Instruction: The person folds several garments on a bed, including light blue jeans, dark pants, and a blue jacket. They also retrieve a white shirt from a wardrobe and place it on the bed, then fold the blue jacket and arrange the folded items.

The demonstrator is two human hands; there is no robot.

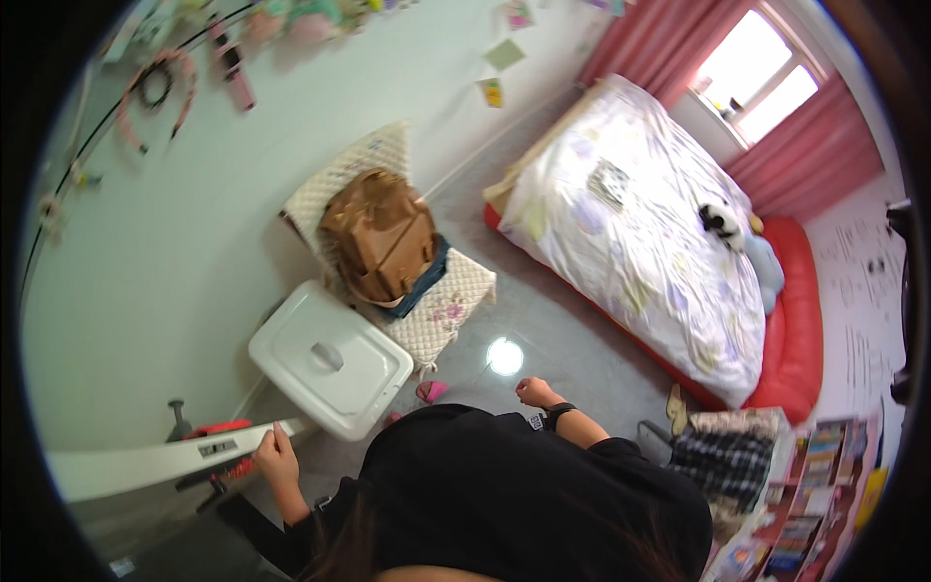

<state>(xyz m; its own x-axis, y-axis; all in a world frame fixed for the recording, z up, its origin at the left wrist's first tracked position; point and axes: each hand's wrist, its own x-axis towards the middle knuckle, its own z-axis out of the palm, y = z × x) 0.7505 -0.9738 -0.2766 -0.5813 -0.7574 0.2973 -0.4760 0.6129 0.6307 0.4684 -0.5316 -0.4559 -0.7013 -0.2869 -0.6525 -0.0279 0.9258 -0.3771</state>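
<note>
My left hand [277,457] is at the lower left, with its fingers curled at the edge of a white door [131,464]. It overlaps that edge, and I cannot tell whether it grips the door. The door has a dark lock plate [218,449] and dark handles, with something red beside them. My right hand [540,393] hangs over the grey floor in front of me, loosely closed with nothing visible in it. A dark band [560,413] is around the right wrist. Just ahead stands a white lidded bin [327,378] with a grey lid handle [327,356].
A chair with a quilted cover [444,305] holds a brown leather backpack [385,233] on dark blue cloth. A red bed [789,327] with a white floral quilt [582,204] stands to the right. Bookshelves [807,502] are at lower right. A pink slipper [431,391] shows below me.
</note>
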